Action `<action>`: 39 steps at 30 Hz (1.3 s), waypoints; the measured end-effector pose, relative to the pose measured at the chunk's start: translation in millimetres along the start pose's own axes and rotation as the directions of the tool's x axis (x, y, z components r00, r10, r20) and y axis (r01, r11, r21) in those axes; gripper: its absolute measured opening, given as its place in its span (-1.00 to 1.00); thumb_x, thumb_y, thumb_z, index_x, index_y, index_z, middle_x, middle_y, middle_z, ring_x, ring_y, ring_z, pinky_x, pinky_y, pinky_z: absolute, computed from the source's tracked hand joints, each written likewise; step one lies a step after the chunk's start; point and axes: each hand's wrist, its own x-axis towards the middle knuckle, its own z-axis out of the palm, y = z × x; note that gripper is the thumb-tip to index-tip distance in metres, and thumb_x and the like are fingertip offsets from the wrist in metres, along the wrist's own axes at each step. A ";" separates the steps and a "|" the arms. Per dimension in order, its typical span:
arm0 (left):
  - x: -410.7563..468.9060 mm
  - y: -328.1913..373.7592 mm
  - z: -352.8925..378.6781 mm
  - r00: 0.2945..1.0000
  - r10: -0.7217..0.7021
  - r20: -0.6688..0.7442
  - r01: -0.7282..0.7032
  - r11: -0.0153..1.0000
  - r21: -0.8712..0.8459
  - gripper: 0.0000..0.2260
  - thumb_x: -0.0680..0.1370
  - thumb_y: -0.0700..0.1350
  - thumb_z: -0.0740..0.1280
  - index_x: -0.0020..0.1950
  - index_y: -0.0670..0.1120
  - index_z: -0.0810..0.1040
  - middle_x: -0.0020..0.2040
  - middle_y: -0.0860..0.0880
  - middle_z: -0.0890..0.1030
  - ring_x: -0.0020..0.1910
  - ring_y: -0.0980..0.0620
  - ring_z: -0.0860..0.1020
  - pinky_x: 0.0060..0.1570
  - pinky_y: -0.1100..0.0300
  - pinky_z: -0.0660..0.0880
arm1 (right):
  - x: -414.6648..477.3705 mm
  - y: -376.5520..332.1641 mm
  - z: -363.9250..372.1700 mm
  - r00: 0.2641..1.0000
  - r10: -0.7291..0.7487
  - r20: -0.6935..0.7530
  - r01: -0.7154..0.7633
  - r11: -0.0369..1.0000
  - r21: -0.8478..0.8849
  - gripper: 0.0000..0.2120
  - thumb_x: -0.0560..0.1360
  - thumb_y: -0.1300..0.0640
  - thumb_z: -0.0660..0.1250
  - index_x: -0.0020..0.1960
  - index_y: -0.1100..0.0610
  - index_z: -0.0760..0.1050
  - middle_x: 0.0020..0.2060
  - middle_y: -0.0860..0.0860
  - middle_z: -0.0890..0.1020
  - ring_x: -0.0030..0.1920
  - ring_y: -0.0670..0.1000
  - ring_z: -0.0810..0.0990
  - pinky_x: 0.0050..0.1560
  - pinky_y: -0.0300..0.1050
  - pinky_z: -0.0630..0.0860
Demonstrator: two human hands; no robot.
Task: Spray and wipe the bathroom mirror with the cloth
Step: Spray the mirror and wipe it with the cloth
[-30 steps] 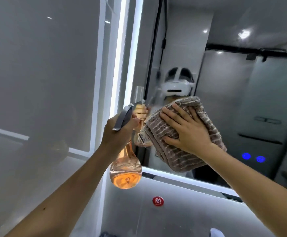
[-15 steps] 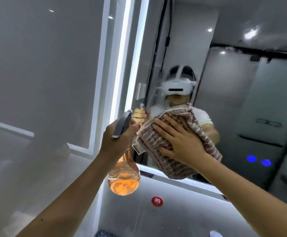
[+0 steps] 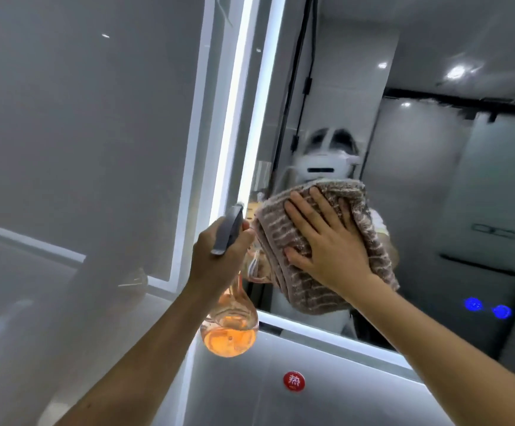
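The bathroom mirror (image 3: 434,186) fills the right of the head view, edged by a lit white strip. My right hand (image 3: 326,241) presses a brown striped cloth (image 3: 283,241) flat against the lower left part of the glass, fingers spread and straight. My left hand (image 3: 219,259) grips the neck of a clear spray bottle (image 3: 230,330) with orange liquid in its round base. Its grey trigger head sticks up above my fingers, close to the cloth's left edge.
A glossy grey wall panel (image 3: 81,133) stands to the left of the mirror. Below the mirror, a grey surface carries a round red sticker (image 3: 293,381). The mirror reflects a person wearing a white headset, a dark-framed door and two blue lights (image 3: 486,307).
My right hand has slid the cloth up the glass, from the lower edge back to a higher spot. My left hand and the bottle have held almost still.
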 end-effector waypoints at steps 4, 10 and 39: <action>-2.9 -2.6 16.0 0.999 0.011 0.040 -0.010 1.000 -0.019 -0.74 0.40 -0.09 0.34 -0.13 -0.30 0.51 -0.17 -0.39 0.54 -0.18 -0.29 0.52 -0.20 0.04 0.44 | -34.3 26.5 1.2 0.992 -0.116 0.053 0.120 0.989 -0.091 -0.38 0.47 -0.27 0.00 0.45 -0.02 0.14 0.42 -0.10 0.23 0.48 -0.09 -0.18 0.43 0.01 -0.23; 18.7 21.9 25.4 0.995 0.084 0.062 -0.079 0.994 -0.069 -0.73 0.41 -0.10 0.34 -0.11 -0.32 0.49 -0.17 -0.41 0.52 -0.18 -0.35 0.50 -0.20 0.02 0.42 | 4.7 49.2 -20.7 1.000 -0.021 0.016 0.022 0.993 -0.120 -0.41 0.51 -0.26 -0.05 0.46 -0.03 0.13 0.42 -0.11 0.24 0.44 -0.03 0.08 0.42 0.05 -0.17; -24.0 151.6 176.2 0.958 0.189 0.215 -0.124 0.952 -0.281 -0.90 0.47 -0.25 0.30 -0.24 -0.18 0.54 -0.26 -0.15 0.54 -0.20 -0.09 0.51 -0.19 0.10 0.47 | -27.1 224.7 -104.6 0.968 0.240 -0.070 -0.247 0.960 -0.132 -0.44 0.49 -0.26 -0.25 0.43 -0.13 -0.27 0.42 -0.22 -0.16 0.44 -0.13 -0.24 0.38 -0.05 -0.37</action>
